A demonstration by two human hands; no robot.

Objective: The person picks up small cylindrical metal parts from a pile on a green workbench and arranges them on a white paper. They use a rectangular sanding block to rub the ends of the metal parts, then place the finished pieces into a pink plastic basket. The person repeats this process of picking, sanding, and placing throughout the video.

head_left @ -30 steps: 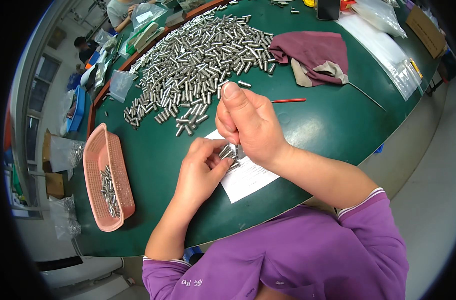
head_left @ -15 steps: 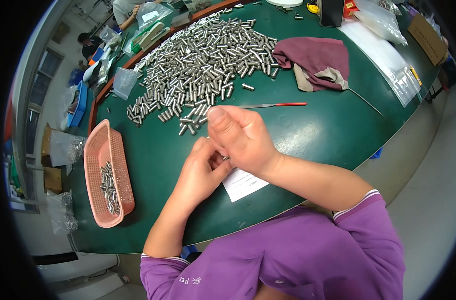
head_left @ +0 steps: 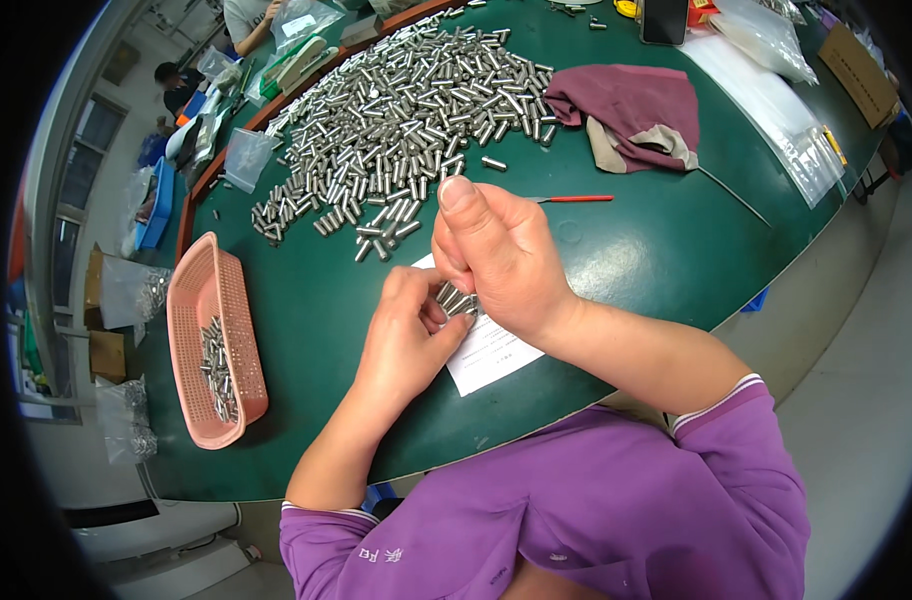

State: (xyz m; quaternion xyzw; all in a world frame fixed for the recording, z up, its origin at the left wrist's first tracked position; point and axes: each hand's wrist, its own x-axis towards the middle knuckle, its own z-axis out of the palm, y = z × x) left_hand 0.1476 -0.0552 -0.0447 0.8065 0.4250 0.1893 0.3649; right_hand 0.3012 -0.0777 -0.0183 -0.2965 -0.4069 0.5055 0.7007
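Several small silver metal pins [head_left: 458, 300] are cupped in the fingers of my left hand [head_left: 406, 325], which is closed around them over a white printed sheet [head_left: 491, 358]. Right beside it, slightly higher, is my right hand [head_left: 506, 255], curled into a fist with the thumb on top. Whatever its fingers may hold is hidden behind the hand. Beyond both hands spreads a big pile of the same metal pins [head_left: 406, 120] on the green table [head_left: 616, 290]. A thin file with a red handle [head_left: 581, 198] lies just past my right hand.
On the left stands a pink perforated basket [head_left: 246, 350] with some pins in it. A maroon cloth [head_left: 641, 115] with a thin rod [head_left: 733, 196] lies at the far right, near plastic bags [head_left: 761, 45] and a phone [head_left: 664, 22]. A wooden rim [head_left: 266, 120] borders the table's far left edge.
My right hand has moved slightly up and to the right, away from the left hand. More of the pins in my left hand now show.
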